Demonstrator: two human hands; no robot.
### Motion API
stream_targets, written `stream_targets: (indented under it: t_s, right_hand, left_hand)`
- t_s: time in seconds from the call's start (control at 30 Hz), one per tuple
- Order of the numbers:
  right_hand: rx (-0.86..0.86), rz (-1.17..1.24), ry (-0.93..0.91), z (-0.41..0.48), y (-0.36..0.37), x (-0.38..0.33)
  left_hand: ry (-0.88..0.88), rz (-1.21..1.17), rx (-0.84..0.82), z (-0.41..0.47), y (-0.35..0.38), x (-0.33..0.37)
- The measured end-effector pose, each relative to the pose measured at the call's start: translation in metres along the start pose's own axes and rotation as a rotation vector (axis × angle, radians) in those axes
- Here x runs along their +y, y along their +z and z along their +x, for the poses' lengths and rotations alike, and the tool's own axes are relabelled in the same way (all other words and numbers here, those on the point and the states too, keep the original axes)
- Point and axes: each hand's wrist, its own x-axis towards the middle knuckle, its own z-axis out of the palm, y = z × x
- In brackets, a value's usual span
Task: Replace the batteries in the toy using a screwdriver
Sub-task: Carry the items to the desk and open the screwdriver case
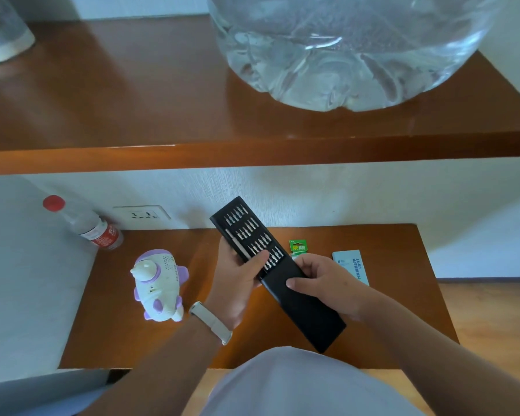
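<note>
While holding case (308, 312) with tray (243, 225) drawn out: left hand (237, 285) pinching tray, right hand (323, 279) wrapped round case. Screwdriver (236, 244) not yet picked. Toy (158, 285) left of case, apparently unopened; batteries (298, 247) behind case, unused.

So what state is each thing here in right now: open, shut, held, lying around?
Bit tray: slid partly out of its sleeve, bits showing, gripped by the left hand.
Sleeve: held by the right hand above the table.
Toy: on the table, untouched.
Battery pack: lying on the table, partly hidden.
Blue box: lying flat on the table.
Water bottle: capped.
Wall socket: nothing plugged in.
</note>
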Motion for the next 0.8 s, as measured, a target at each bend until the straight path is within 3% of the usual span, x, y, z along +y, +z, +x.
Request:
stream_targets:
  t_s: [0.23, 0.37, 0.5, 0.8]
  right_hand:
    - [0.01, 0.002, 0.034, -0.001, 0.006, 0.002]
    - [0.097, 0.093, 0.058, 0.0, 0.006, 0.012]
    - [0.246, -0.081, 0.076, 0.018, 0.015, 0.023]
    - [0.297, -0.451, 0.016, 0.093, 0.06, 0.038]
  left_hand:
    - [0.027, -0.029, 0.131, 0.015, -0.012, 0.009]
    - [0.043, 0.002, 0.171, 0.023, -0.034, 0.019]
    - [-0.005, 0.035, 0.148, 0.015, -0.051, 0.008]
    - [-0.085, 0.031, 0.143, -0.015, -0.087, 0.0]
